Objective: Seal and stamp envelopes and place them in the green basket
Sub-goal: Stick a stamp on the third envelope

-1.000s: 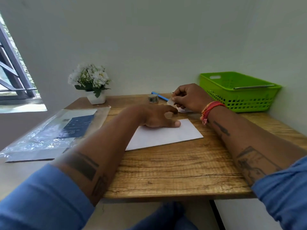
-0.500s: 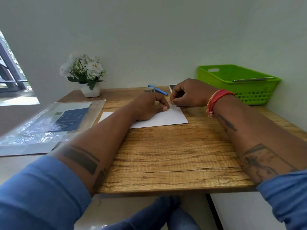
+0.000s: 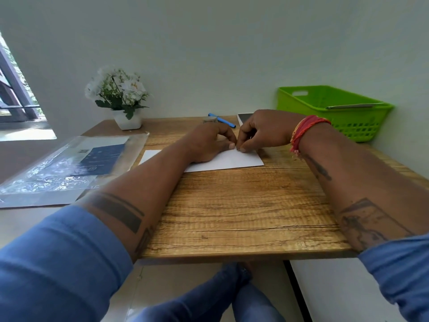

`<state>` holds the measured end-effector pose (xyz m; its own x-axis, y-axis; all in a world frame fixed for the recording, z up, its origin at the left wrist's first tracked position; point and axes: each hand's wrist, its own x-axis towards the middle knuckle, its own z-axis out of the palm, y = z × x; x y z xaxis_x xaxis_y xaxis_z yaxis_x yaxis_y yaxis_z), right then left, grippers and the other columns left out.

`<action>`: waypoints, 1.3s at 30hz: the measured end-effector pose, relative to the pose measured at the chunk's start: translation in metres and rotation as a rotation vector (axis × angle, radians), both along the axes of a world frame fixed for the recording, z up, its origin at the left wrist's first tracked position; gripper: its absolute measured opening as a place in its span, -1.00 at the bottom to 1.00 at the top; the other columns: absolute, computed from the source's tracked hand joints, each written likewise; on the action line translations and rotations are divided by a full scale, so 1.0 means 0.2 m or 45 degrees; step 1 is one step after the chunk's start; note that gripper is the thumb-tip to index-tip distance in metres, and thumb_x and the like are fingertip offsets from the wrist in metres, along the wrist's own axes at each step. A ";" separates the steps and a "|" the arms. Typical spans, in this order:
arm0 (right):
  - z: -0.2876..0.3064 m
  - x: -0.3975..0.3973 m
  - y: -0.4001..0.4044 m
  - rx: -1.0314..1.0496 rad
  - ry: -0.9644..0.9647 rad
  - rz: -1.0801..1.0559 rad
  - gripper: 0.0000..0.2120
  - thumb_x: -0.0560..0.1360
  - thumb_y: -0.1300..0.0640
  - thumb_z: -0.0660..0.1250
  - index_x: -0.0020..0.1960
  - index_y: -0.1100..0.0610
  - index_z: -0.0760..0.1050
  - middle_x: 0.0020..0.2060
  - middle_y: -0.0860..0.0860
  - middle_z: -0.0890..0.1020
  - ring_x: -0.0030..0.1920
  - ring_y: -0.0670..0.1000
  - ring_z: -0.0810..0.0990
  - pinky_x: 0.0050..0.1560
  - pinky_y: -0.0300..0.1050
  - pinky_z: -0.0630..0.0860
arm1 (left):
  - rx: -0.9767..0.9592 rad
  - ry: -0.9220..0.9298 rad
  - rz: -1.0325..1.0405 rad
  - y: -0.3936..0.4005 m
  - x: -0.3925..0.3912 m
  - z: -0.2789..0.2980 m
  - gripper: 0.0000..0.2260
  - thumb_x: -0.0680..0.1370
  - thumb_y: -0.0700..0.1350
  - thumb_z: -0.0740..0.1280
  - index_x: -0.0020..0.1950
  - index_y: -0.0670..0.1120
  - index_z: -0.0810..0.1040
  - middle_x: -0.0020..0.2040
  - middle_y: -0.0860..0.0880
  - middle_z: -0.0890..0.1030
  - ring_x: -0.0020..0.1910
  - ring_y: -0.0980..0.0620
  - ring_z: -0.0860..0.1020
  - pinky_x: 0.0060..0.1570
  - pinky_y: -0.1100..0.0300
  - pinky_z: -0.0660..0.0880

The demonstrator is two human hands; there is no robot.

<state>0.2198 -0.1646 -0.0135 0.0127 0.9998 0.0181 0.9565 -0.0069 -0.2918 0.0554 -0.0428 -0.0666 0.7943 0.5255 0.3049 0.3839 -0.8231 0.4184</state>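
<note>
Since 0.5 s ago both hands have stayed on the white envelope (image 3: 234,160), the left hand (image 3: 210,145) pressing it flat while the right hand (image 3: 260,132) pinches something tiny at its far edge. The envelope lies mid-surface (image 3: 243,212), with bare wood toward the near edge; the green basket (image 3: 334,110) sits at the far right corner.

Both hands meet fingertip to fingertip, left (image 3: 210,142) lying low, right (image 3: 262,132) curled, forearms outstretched.
</note>
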 end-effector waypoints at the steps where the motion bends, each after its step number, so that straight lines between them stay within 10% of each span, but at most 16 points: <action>1: 0.00 0.01 -0.01 -0.005 0.036 -0.010 -0.89 0.46 -0.05 0.46 -0.05 -0.09 0.73 -0.08 -0.17 0.70 0.00 -0.10 0.63 0.09 -0.07 0.54 | 0.009 -0.009 -0.011 -0.01 0.00 0.00 -0.90 0.57 0.05 0.41 -0.01 0.28 0.60 -0.25 0.35 0.45 -0.21 0.54 0.41 -0.19 0.40 0.24; 9: 0.00 0.10 -0.04 -0.087 0.309 -0.110 -0.80 0.52 0.16 0.41 0.01 -0.10 0.74 -0.12 -0.05 0.74 -0.12 -0.10 0.65 0.02 -0.21 0.56 | 0.053 0.082 -0.032 -0.02 0.00 0.01 -0.64 0.62 -0.16 0.27 -0.05 0.35 0.62 0.25 0.12 0.61 0.11 0.03 0.58 0.18 0.07 0.51; 13: 0.03 0.09 -0.03 -0.179 0.256 -0.134 -0.73 0.51 0.22 0.39 -0.09 -0.14 0.75 -0.23 -0.14 0.73 -0.21 -0.18 0.65 -0.17 -0.32 0.56 | 0.017 0.063 -0.007 -0.02 0.01 0.01 -0.51 0.58 -0.29 0.19 -0.08 0.33 0.64 0.36 0.11 0.55 0.25 0.11 0.51 0.12 0.32 0.37; 39: -0.02 0.00 -0.04 0.093 0.253 -0.202 -0.72 0.52 0.18 0.31 -0.15 -0.10 0.74 -0.38 -0.18 0.67 -0.42 -0.24 0.58 -0.32 -0.31 0.45 | -0.022 0.059 0.012 -0.05 -0.02 0.04 -0.53 0.62 -0.27 0.20 -0.08 0.32 0.63 0.32 0.08 0.58 0.21 0.05 0.55 0.28 0.10 0.48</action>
